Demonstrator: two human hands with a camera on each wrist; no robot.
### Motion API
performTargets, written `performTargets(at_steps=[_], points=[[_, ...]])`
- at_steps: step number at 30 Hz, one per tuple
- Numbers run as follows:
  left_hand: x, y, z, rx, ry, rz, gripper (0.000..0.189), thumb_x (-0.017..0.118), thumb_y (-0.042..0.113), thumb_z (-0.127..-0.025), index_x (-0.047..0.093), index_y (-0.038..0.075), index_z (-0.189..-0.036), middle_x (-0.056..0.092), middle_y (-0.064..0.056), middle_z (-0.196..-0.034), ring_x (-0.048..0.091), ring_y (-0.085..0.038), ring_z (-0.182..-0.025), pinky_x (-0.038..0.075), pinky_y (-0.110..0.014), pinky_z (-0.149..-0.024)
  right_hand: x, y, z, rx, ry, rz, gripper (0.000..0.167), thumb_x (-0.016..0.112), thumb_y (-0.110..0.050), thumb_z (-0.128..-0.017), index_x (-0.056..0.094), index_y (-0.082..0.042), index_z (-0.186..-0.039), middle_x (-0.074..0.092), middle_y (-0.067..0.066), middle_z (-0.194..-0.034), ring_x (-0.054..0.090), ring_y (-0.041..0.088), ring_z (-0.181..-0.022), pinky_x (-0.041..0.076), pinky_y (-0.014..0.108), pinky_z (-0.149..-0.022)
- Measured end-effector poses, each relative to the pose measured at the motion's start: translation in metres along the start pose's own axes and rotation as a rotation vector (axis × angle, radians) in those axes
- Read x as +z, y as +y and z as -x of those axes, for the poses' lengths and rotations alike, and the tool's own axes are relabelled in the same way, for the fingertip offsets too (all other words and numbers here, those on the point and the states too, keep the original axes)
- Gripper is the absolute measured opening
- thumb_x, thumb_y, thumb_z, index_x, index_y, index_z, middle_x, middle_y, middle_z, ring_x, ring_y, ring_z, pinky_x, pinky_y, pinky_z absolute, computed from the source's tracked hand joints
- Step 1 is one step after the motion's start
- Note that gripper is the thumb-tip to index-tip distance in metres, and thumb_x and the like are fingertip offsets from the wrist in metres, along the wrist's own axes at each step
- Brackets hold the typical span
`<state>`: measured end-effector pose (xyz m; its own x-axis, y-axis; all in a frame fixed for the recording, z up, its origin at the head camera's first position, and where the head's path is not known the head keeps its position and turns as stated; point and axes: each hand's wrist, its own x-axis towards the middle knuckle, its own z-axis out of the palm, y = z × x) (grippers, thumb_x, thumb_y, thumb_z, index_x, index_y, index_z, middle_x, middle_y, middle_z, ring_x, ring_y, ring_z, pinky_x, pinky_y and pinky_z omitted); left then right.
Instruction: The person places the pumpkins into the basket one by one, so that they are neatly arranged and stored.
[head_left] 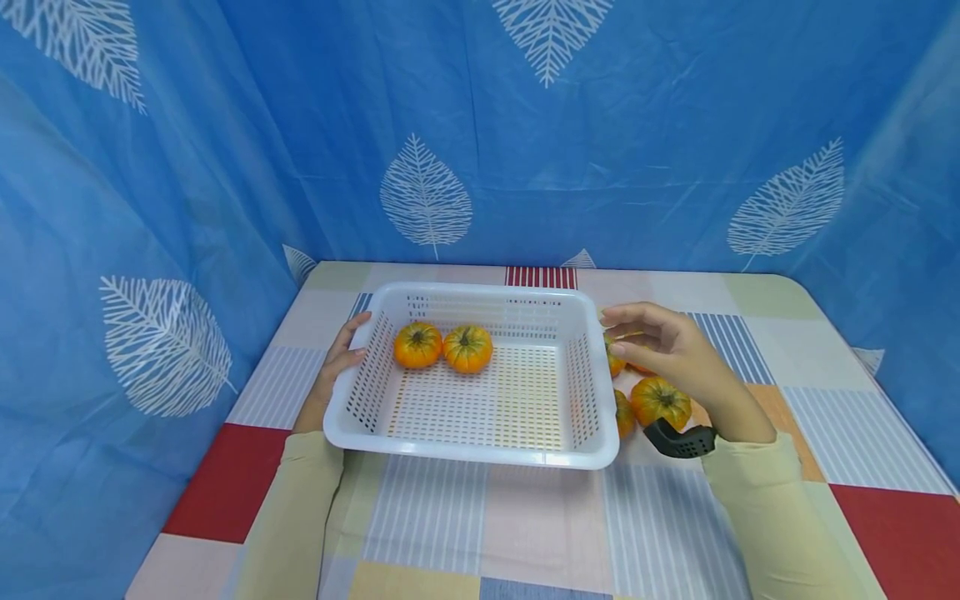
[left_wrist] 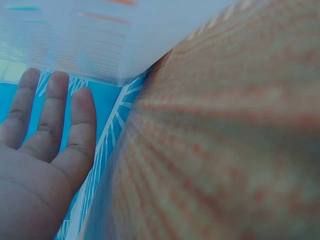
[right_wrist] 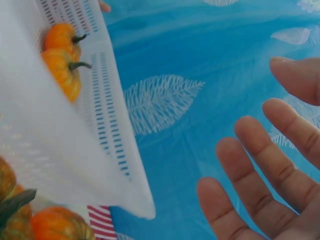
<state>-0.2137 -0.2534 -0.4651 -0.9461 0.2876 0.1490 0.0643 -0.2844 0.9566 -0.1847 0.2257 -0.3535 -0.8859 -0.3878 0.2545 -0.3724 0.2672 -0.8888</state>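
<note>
A white plastic basket (head_left: 450,454) with slotted walls stands on the table, with two small orange pumpkins (head_left: 417,345) side by side at its back left. My left hand (head_left: 335,367) is at the basket's left rim. In the left wrist view its fingers (left_wrist: 57,107) are straight, their tips against or close to the basket's outer side. Beyond the right rim, my right hand (head_left: 667,343) hovers with loosely bent, spread fingers and holds nothing. Below it lie several more pumpkins (head_left: 662,402), partly hidden by the hand and basket wall.
A patchwork-patterned cloth (head_left: 540,517) covers the table. Blue curtains (head_left: 480,108) with white leaf prints hang behind and along both sides. A black band (head_left: 682,439) shows at the right wrist.
</note>
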Motion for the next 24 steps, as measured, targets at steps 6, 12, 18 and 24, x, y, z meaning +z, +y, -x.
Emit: performTargets(at_steps=[6, 12, 18, 24], points=[[0.001, 0.001, 0.000, -0.016, -0.005, 0.020, 0.064, 0.035, 0.009, -0.102, 0.043, 0.044, -0.155, 0.003, -0.015, -0.179, 0.028, -0.028, -0.150, 0.035, -0.045, -0.114, -0.004, 0.008, 0.007, 0.014, 0.015, -0.001, 0.035, 0.067, 0.002, -0.103, 0.062, 0.009, -0.137, 0.071, -0.014, -0.126, 0.069, 0.007, -0.111, 0.061, 0.025, -0.085], [0.000, -0.001, -0.001, 0.009, -0.017, -0.001, 0.064, 0.033, 0.008, -0.101, 0.043, 0.045, -0.153, 0.006, -0.016, -0.176, 0.034, -0.029, -0.143, 0.044, -0.040, -0.109, -0.006, 0.021, 0.012, -0.011, 0.025, -0.037, 0.033, 0.065, 0.008, -0.102, 0.061, 0.014, -0.134, 0.072, -0.009, -0.126, 0.069, 0.006, -0.111, 0.059, 0.022, -0.088], [0.000, -0.001, -0.002, 0.008, -0.009, 0.003, 0.063, 0.036, 0.010, -0.101, 0.046, 0.046, -0.152, 0.006, -0.017, -0.177, 0.033, -0.027, -0.144, 0.041, -0.041, -0.109, -0.010, 0.032, 0.019, -0.037, 0.038, 0.013, 0.033, 0.066, 0.009, -0.100, 0.061, 0.015, -0.133, 0.072, -0.011, -0.128, 0.068, 0.004, -0.114, 0.055, 0.018, -0.092], [0.001, 0.000, -0.001, 0.016, 0.002, 0.006, 0.065, 0.036, 0.008, -0.100, 0.046, 0.044, -0.152, 0.015, -0.012, -0.174, 0.035, -0.026, -0.143, 0.043, -0.040, -0.109, -0.014, 0.043, 0.025, -0.044, 0.051, 0.045, 0.032, 0.067, 0.009, -0.100, 0.068, 0.003, -0.132, 0.072, -0.001, -0.132, 0.069, 0.006, -0.115, 0.054, 0.016, -0.094]])
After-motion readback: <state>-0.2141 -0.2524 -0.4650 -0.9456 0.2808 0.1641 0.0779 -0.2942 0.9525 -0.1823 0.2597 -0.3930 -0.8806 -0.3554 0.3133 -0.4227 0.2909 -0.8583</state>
